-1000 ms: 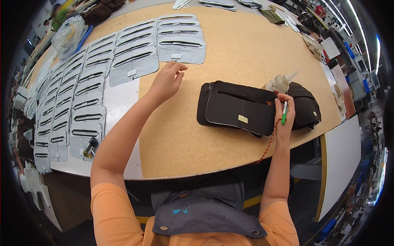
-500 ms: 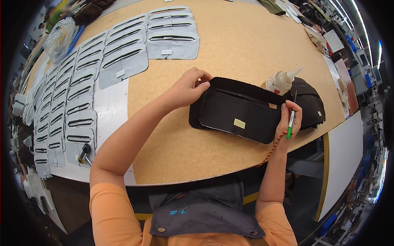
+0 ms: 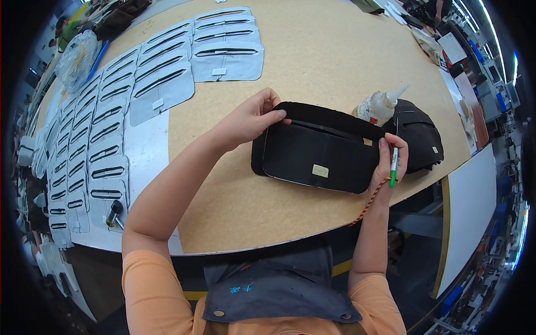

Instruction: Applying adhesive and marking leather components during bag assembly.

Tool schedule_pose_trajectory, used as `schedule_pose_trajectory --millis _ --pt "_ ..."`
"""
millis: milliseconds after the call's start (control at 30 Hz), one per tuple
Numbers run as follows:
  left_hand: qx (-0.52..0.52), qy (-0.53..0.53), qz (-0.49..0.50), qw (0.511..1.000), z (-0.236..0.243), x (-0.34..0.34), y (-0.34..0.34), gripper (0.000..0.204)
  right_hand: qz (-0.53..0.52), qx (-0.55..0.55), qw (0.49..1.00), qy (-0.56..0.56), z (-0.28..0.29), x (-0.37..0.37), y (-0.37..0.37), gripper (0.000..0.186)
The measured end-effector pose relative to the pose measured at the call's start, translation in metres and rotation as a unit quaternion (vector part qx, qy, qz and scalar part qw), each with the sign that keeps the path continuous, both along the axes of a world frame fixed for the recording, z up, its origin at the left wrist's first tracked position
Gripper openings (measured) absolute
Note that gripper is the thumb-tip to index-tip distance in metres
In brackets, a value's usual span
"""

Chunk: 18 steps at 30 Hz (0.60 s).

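My left hand (image 3: pixel 251 121) pinches the upper left corner of a black bag panel (image 3: pixel 296 156) between thumb and fingers. The panel has rounded corners, a long slit opening near its top, and a small pale yellow tag (image 3: pixel 320 171) on its front. At its right edge my right hand (image 3: pixel 385 162) grips the panel, thumb on the front. A green and white pen (image 3: pixel 394 166) lies against the fingers of that hand. An orange and black braided cord (image 3: pixel 368 205) runs round the right wrist. Whatever lies behind the panel is hidden.
A glue bottle (image 3: pixel 377 108) with a pointed white nozzle stands behind the panel, beside a pile of black panels (image 3: pixel 417 139). Rows of grey pieces with black slits (image 3: pixel 162 81) cover the left of the table (image 3: pixel 329 50). A small hammer-like tool (image 3: pixel 114 213) lies at the near left.
The panel's left end has shifted slightly left. My left thumb and fingers have come further over its top left corner. The right hand keeps its grip, barely moved.
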<state>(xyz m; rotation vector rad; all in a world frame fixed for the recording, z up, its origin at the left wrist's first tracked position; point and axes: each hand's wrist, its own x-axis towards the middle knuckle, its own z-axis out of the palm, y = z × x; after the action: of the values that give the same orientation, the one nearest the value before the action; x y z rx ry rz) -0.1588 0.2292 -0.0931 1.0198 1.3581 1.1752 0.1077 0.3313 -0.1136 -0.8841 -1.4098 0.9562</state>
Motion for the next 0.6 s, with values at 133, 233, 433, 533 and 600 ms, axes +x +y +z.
schedule_pose_trajectory --millis 133,233,433,533,600 --pt "0.01 -0.022 0.01 1.0 0.002 -0.001 -0.001 0.016 0.007 0.001 1.0 0.014 -0.001 0.0 0.0 0.009" --pt "0.062 0.0 0.043 0.997 -0.002 0.002 -0.003 0.017 0.031 0.009 0.999 0.032 -0.002 -0.001 0.0 0.01" --pt "0.095 0.237 0.128 0.958 -0.006 0.014 -0.003 0.019 0.013 0.03 0.999 -0.023 -0.003 -0.005 0.0 0.007" --pt "0.105 0.376 0.164 0.906 -0.012 -0.001 0.002 0.032 0.018 0.054 0.995 -0.076 -0.003 -0.001 0.001 0.006" --pt "0.081 0.415 0.175 0.889 -0.026 -0.038 0.01 0.036 0.033 0.025 0.993 -0.111 -0.001 -0.002 0.002 0.008"
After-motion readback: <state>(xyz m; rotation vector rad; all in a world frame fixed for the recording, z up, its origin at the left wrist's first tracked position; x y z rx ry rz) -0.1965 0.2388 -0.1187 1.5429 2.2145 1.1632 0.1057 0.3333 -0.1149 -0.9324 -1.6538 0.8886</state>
